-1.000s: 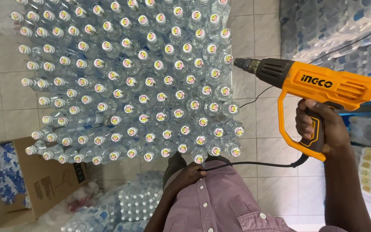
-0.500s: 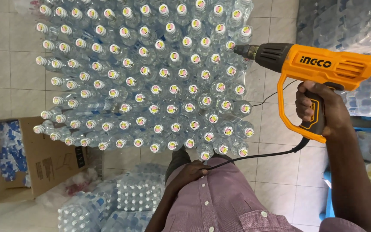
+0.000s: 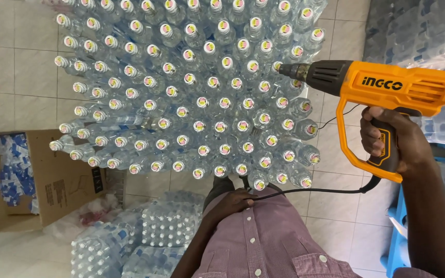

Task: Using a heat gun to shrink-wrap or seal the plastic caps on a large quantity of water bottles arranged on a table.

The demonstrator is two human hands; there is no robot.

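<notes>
My right hand (image 3: 395, 141) grips the handle of an orange heat gun (image 3: 387, 87) at the right. Its dark nozzle points left and nearly touches the right edge of a large block of clear plastic bottles (image 3: 197, 98), seen from above with white caps bearing pink and yellow seals. My left hand (image 3: 231, 200) rests against my checked pink shirt at my waist, just below the near edge of the bottles. It touches the gun's black cord (image 3: 310, 191), which runs across my body to the handle's base.
An open cardboard box (image 3: 37, 180) with blue-and-white labels inside sits on the tiled floor at the left. Shrink-wrapped packs of small bottles (image 3: 150, 231) lie below it by my legs. More wrapped packs are stacked at the right (image 3: 418, 36), beside a blue crate (image 3: 395, 242).
The heat gun's nozzle has slid a little down the right edge of the bottle block. My left hand stays at my waist.
</notes>
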